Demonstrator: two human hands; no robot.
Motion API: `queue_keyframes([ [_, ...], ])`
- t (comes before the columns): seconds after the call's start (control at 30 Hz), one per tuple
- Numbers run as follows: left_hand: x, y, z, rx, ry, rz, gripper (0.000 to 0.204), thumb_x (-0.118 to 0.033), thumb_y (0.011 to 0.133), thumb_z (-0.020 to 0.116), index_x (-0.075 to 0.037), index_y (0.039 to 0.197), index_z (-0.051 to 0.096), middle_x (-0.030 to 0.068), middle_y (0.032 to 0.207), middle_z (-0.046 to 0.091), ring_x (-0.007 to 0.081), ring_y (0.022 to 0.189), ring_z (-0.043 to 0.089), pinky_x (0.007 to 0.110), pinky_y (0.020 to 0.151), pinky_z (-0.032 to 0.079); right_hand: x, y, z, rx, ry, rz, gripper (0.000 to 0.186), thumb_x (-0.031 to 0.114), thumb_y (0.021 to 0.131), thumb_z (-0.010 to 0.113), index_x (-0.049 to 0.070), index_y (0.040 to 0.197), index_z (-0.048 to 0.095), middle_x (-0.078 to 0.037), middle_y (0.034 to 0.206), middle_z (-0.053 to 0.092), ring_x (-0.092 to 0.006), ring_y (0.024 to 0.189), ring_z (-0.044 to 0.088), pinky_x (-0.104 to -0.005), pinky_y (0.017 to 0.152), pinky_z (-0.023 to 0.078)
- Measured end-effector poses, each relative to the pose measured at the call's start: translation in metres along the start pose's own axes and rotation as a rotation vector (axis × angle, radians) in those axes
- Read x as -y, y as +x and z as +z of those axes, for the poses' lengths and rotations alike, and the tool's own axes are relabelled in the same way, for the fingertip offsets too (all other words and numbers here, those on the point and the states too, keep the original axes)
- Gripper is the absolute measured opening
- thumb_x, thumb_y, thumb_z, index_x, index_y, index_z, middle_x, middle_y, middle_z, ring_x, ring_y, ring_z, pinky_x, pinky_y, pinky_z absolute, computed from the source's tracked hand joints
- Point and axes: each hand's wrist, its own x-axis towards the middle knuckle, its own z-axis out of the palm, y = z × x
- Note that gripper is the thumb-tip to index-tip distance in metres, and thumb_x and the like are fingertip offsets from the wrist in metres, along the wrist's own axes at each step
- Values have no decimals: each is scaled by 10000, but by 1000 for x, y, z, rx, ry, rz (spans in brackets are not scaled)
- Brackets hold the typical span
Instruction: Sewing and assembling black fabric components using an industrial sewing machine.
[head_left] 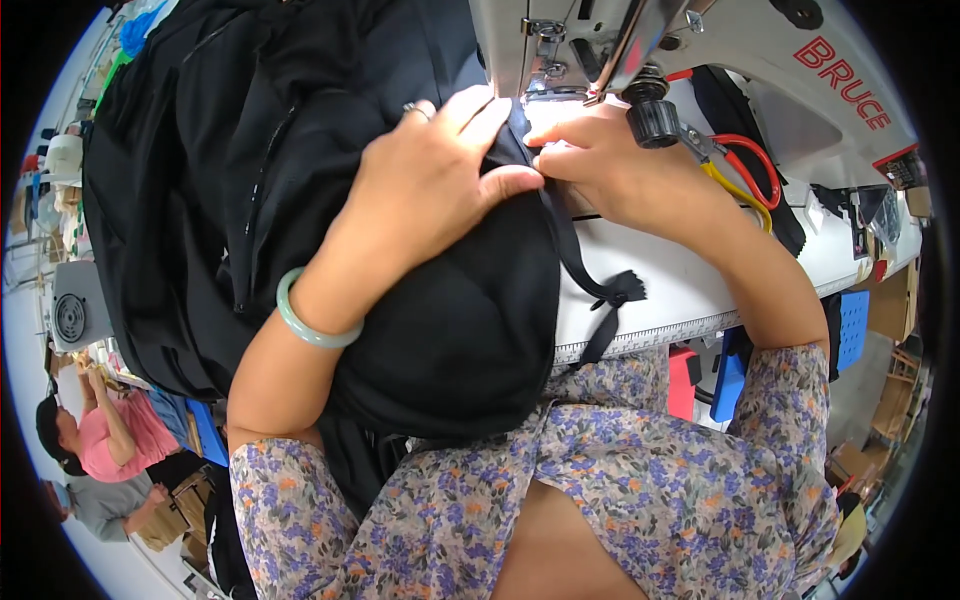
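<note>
A pile of black fabric (450, 330) with a zipper covers the left of the sewing machine's white bed. My left hand (440, 165) lies on it left of the presser foot (555, 92), fingers flat and thumb out at the seam. My right hand (600, 160) is just below the foot, thumb and forefinger closed on the dark edge strip (560, 235), whose tail hangs knotted over the bed. Scissors (745, 165) with red and yellow handles lie beside my right hand. The stitching point is mostly hidden by glare and my fingers.
The machine head (800, 90) overhangs at top right. A ruler edge (645, 335) runs along the table's front, with blue items (850, 330) beyond at right. A grey fan-like housing (75, 305) stands left. A person in pink (125, 435) and others work at lower left.
</note>
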Motion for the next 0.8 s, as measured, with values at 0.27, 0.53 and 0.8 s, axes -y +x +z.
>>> queue_keyframes([
  [0.27,-10,11,-6,81,-181,-26,368,-252,882,635,-20,1167,620,113,1138,671,328,800,670,413,667,566,-3,-11,-2,-119,-23,-72,135,80,765,682,116,882,625,4,1183,608,-253,1074,570,-360,874,506],
  [0.53,14,15,3,-31,-47,82,345,-217,842,658,-4,1114,645,130,1038,682,317,714,667,404,632,570,1,-6,-2,-96,-52,31,254,64,774,666,142,1013,629,11,1243,614,-255,1083,566,-358,878,511],
  [0.8,7,7,-6,-145,7,272,235,-132,839,603,-52,1056,645,87,1099,650,270,897,636,367,798,522,-1,-10,-4,-61,-110,-25,273,63,778,655,150,1037,650,12,1130,635,-247,1055,569,-379,750,543],
])
